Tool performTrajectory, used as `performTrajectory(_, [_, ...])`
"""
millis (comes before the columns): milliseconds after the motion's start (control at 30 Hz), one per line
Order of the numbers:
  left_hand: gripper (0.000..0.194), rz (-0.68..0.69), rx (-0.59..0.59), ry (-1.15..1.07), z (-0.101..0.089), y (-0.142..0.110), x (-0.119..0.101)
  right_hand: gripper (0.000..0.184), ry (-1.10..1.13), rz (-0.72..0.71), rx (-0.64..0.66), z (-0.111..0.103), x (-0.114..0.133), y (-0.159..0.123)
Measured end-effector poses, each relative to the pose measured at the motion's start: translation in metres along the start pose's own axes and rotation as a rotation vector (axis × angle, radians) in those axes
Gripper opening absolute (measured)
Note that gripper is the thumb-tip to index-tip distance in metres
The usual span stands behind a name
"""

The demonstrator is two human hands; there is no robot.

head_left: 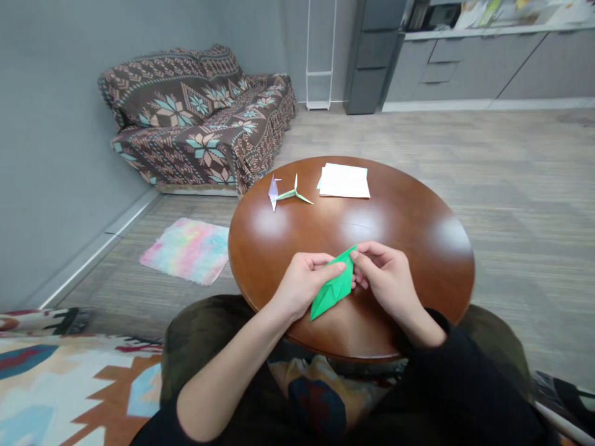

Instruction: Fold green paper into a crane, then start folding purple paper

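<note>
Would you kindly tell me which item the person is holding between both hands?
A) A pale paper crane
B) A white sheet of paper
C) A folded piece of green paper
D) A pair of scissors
C. The left hand and right hand both grip the folded green paper over the round wooden table.

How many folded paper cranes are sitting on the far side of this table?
2: a pale purple one and, just right of it, a green one, both near the far edge of the table. None seem hidden.
</note>
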State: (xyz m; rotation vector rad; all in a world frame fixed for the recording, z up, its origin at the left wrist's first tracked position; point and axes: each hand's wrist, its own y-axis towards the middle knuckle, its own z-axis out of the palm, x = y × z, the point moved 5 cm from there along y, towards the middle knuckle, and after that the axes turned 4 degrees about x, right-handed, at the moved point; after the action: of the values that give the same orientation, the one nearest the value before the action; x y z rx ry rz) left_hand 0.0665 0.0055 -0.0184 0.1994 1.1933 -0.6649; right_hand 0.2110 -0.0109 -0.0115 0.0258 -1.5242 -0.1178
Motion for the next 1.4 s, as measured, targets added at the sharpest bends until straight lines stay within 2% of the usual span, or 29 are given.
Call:
performTrajectory(100, [0.032, 0.050, -0.019, 0.033, 0.000, 0.000, -0.002, 0.019, 0.001, -0.018, -0.013, -0.002, -0.001, 0.000])
performTrajectory(233, [0.033, 0.200, -0.090, 0.082, -0.001, -0.002, -0.011, 0.016, 0.003, -0.060, -0.033, -0.002, 0.002, 0.001])
performTrajectory(333, [0.024, 0.247, -0.120, 0.147, -0.001, -0.003, -0.014, 0.029, 0.080, -0.124, -0.073, -0.003, 0.005, 0.000])
performTrajectory(500, [0.023, 0.251, -0.179, 0.112, -0.004, 0.000, -0.012, 0.016, -0.036, -0.132, -0.042, -0.002, 0.002, 0.000])
performTrajectory(600, [0.026, 0.253, -0.186, 0.073, -0.006, 0.001, -0.010, 0.014, -0.069, -0.124, -0.023, -0.002, 0.001, 0.000])
performTrajectory(733, [0.032, 0.185, -0.120, 0.013, -0.005, 0.003, -0.004, 0.014, -0.003, -0.093, 0.019, -0.001, 0.001, 0.000])
performTrajectory(933, [0.038, 0.056, -0.011, -0.116, 0.001, 0.002, 0.003, 0.012, 0.000, -0.107, -0.017, -0.003, 0.003, -0.001])
performTrajectory(1200, [0.031, 0.069, -0.001, 0.008, -0.003, 0.001, 0.000, 0.008, -0.007, -0.099, 0.020, -0.004, 0.003, 0.001])
performTrajectory(1400, [0.027, 0.089, -0.036, 0.068, -0.001, -0.001, -0.005, 0.010, -0.040, -0.113, -0.003, -0.004, 0.006, 0.000])
